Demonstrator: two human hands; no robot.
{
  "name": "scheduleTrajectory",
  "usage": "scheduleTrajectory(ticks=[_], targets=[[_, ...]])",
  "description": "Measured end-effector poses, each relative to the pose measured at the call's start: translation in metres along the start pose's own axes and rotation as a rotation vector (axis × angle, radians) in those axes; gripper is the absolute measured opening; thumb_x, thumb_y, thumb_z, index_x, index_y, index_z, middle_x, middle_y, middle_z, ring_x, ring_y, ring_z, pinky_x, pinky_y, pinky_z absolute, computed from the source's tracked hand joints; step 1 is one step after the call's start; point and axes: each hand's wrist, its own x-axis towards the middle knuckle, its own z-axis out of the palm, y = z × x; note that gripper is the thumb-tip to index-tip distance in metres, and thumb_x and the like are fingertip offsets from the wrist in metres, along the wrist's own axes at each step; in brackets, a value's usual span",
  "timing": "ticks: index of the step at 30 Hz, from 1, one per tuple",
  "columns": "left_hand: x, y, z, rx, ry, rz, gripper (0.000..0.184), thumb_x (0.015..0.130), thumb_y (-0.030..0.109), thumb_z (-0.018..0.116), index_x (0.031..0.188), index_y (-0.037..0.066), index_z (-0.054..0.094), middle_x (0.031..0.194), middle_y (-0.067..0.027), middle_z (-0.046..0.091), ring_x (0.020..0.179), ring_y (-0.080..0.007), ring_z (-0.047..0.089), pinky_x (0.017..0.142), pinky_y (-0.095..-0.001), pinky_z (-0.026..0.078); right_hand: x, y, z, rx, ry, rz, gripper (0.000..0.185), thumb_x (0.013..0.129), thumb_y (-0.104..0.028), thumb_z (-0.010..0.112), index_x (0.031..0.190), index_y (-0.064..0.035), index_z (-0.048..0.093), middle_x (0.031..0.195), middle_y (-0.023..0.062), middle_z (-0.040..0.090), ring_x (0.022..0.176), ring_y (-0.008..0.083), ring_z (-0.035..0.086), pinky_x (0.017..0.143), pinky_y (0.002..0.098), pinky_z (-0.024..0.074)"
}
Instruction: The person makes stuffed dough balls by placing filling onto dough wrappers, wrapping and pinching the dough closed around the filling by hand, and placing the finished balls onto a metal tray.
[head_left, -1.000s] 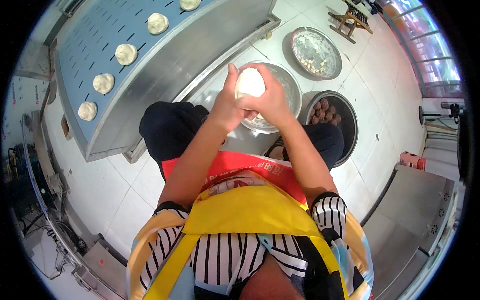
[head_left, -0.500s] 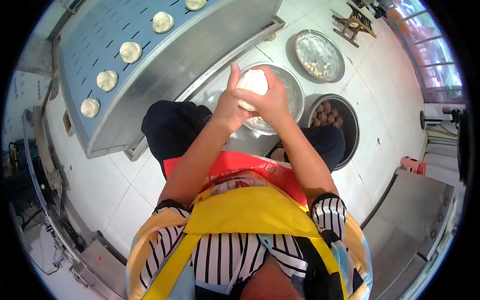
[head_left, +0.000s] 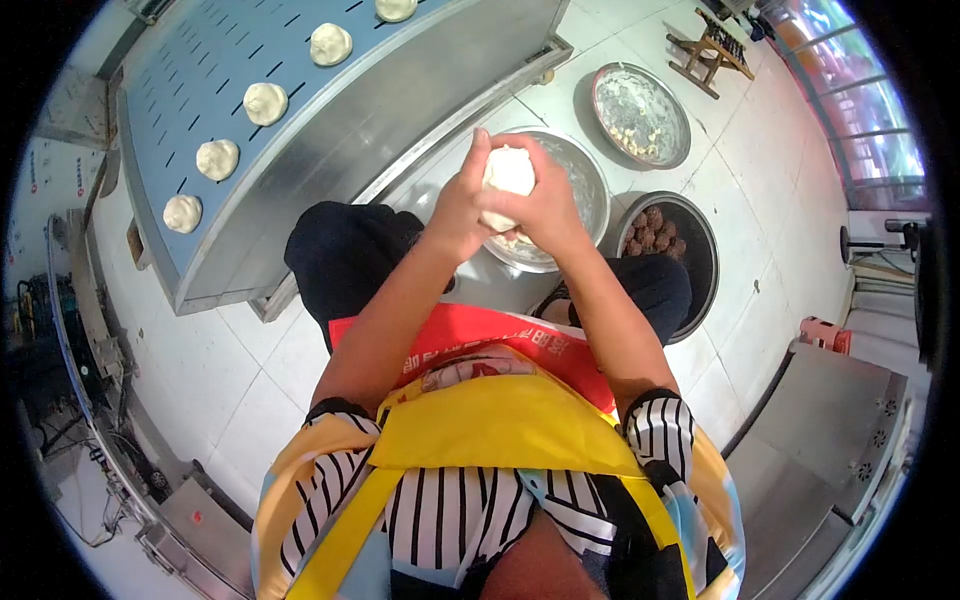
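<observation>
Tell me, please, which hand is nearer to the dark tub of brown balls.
Right. The right hand holds the dough on the side toward the dark tub, apart from it; the left hand is on the dough's opposite side, farther away.

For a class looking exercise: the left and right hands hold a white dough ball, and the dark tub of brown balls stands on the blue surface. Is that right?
No: the dark tub of brown balls stands on the tiled floor, as the head view shows, not on the blue surface. The left hand and right hand hold a white dough ball.
</observation>
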Motion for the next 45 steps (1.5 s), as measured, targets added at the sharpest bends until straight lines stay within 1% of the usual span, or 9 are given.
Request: scheduleTrajectory(ticks=[2, 5, 9, 11, 14, 17, 31, 35, 45], targets=[[0.000, -0.009, 0.027, -0.014, 0.330, 0.102, 0.061, 0.091, 0.062, 0.040, 0.113, 0.007, 0.054, 0.102, -0.0067, 0.061, 0.092, -0.0196, 0.062, 0.073, -0.0375, 0.053, 0.002, 0.007, 0.006, -0.159, 0.114, -0.057, 0.061, 0.063, -0.029, 0.080, 0.113, -0.0045, 0.054, 0.097, 0.0166, 0.063, 0.087, 0.0243, 0.063, 0.076, 0.0332, 0.0503], [-0.004, 0.002, -0.009, -0.140, -0.198, -0.048, 0.062, 0.090, 0.063, 0.040, 0.113, 0.007, 0.054, 0.103, -0.0071, 0.061, 0.093, -0.0198, 0.062, 0.076, -0.0383, 0.052, 0.003, -0.006, 0.003, -0.090, 0.009, -0.097, 0.057, 0.064, -0.027, 0.079, 0.111, -0.0039, 0.056, 0.096, 0.0149, 0.063, 0.087, 0.0243, 0.063, 0.076, 0.0324, 0.0500], [-0.002, -0.003, 0.025, -0.038, 0.239, 0.093, 0.061, 0.092, 0.061, 0.040, 0.114, 0.006, 0.053, 0.102, -0.0072, 0.061, 0.095, -0.0203, 0.062, 0.080, -0.0357, 0.051, 0.004, 0.002, 0.001, -0.068, -0.010, -0.027, 0.056, 0.064, -0.028, 0.079, 0.110, -0.0042, 0.057, 0.097, 0.0141, 0.063, 0.091, 0.0254, 0.062, 0.077, 0.0331, 0.0496], [-0.004, -0.002, 0.026, -0.046, 0.250, 0.107, 0.061, 0.092, 0.061, 0.039, 0.115, 0.006, 0.053, 0.102, -0.0076, 0.061, 0.096, -0.0205, 0.062, 0.080, -0.0359, 0.051, 0.007, 0.013, 0.005, -0.259, 0.085, -0.141, 0.056, 0.064, -0.030, 0.079, 0.109, -0.0049, 0.057, 0.099, 0.0145, 0.063, 0.092, 0.0271, 0.061, 0.078, 0.0349, 0.0491], [-0.002, 0.000, 0.018, 0.013, 0.239, 0.085, 0.064, 0.089, 0.066, 0.038, 0.115, 0.010, 0.054, 0.107, -0.0058, 0.061, 0.103, -0.0202, 0.059, 0.086, -0.0384, 0.048, -0.001, -0.017, -0.003, 0.059, -0.169, -0.029, 0.056, 0.063, -0.031, 0.079, 0.108, -0.0058, 0.058, 0.104, 0.0158, 0.061, 0.093, 0.0305, 0.059, 0.082, 0.0377, 0.0474], [-0.002, -0.006, 0.021, -0.057, 0.214, 0.134, 0.064, 0.089, 0.067, 0.037, 0.116, 0.011, 0.055, 0.109, -0.0049, 0.061, 0.106, -0.0200, 0.058, 0.089, -0.0391, 0.046, 0.007, 0.010, 0.002, -0.347, 0.015, -0.208, 0.059, 0.059, -0.025, 0.079, 0.110, -0.0040, 0.056, 0.102, 0.0126, 0.060, 0.093, 0.0204, 0.060, 0.078, 0.0322, 0.0490], [-0.009, 0.003, 0.014, -0.032, 0.174, 0.096, 0.058, 0.092, 0.059, 0.040, 0.122, 0.010, 0.052, 0.117, -0.0070, 0.060, 0.109, -0.0211, 0.057, 0.095, -0.0385, 0.042, 0.005, -0.001, 0.008, -0.187, -0.042, -0.128, 0.062, 0.065, -0.031, 0.074, 0.118, -0.0067, 0.052, 0.109, 0.0168, 0.059, 0.107, 0.0365, 0.052, 0.093, 0.0415, 0.0410], [-0.006, -0.003, 0.019, -0.129, 0.231, 0.164, 0.056, 0.094, 0.055, 0.041, 0.118, 0.005, 0.051, 0.107, -0.0076, 0.061, 0.101, -0.0201, 0.060, 0.087, -0.0354, 0.048, 0.008, 0.015, 0.014, -0.416, 0.134, -0.237, 0.059, 0.067, -0.032, 0.073, 0.117, -0.0067, 0.053, 0.109, 0.0170, 0.059, 0.109, 0.0359, 0.051, 0.093, 0.0416, 0.0410], [-0.007, -0.005, 0.005, -0.122, 0.206, 0.154, 0.056, 0.094, 0.055, 0.041, 0.120, 0.006, 0.050, 0.111, -0.0070, 0.060, 0.104, -0.0197, 0.058, 0.087, -0.0357, 0.047, 0.009, 0.011, 0.010, -0.362, -0.070, -0.262, 0.075, 0.063, -0.032, 0.074, 0.129, -0.0102, 0.046, 0.121, 0.0159, 0.054, 0.108, 0.0324, 0.053, 0.092, 0.0381, 0.0425]])
